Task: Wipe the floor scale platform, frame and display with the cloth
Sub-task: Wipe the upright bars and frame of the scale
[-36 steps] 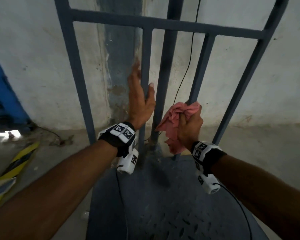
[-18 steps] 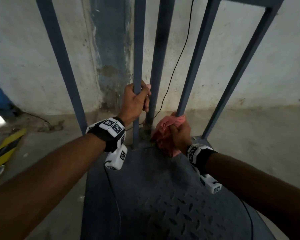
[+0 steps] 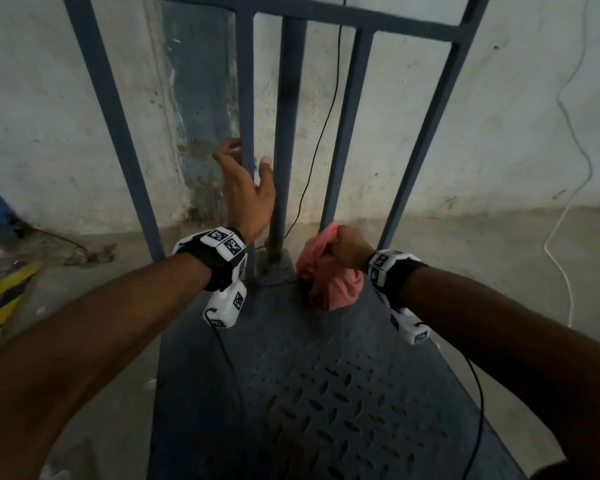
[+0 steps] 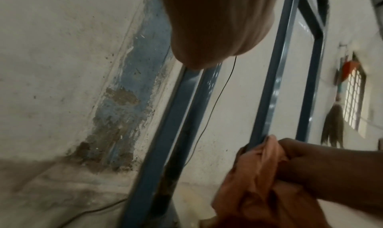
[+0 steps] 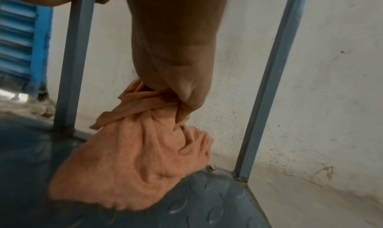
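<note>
The floor scale's dark tread-plate platform (image 3: pixel 326 393) lies below me, with its blue-grey barred frame (image 3: pixel 288 98) rising at the far end. My right hand (image 3: pixel 343 249) grips a bunched pink cloth (image 3: pixel 329 282) at the foot of a frame bar (image 3: pixel 347 133), and the cloth's lower folds rest on the platform (image 5: pixel 207 207). In the right wrist view the cloth (image 5: pixel 134 158) hangs bunched from my fist (image 5: pixel 176 67). My left hand (image 3: pixel 246 181) is open around another upright bar (image 3: pixel 245 81), thumb to its right and fingers to its left. The display is out of view.
A stained wall stands close behind the frame. A thin black cable (image 3: pixel 312 150) runs down between the bars and a white cable (image 3: pixel 568 202) hangs at the right. A yellow-and-black object (image 3: pixel 4 299) lies on the floor at the left. A broom (image 4: pixel 333 125) hangs beside a window.
My left hand has let go of the upright bar it gripped and now sits open a little higher. The right hand keeps the cloth low at the bar's foot.
</note>
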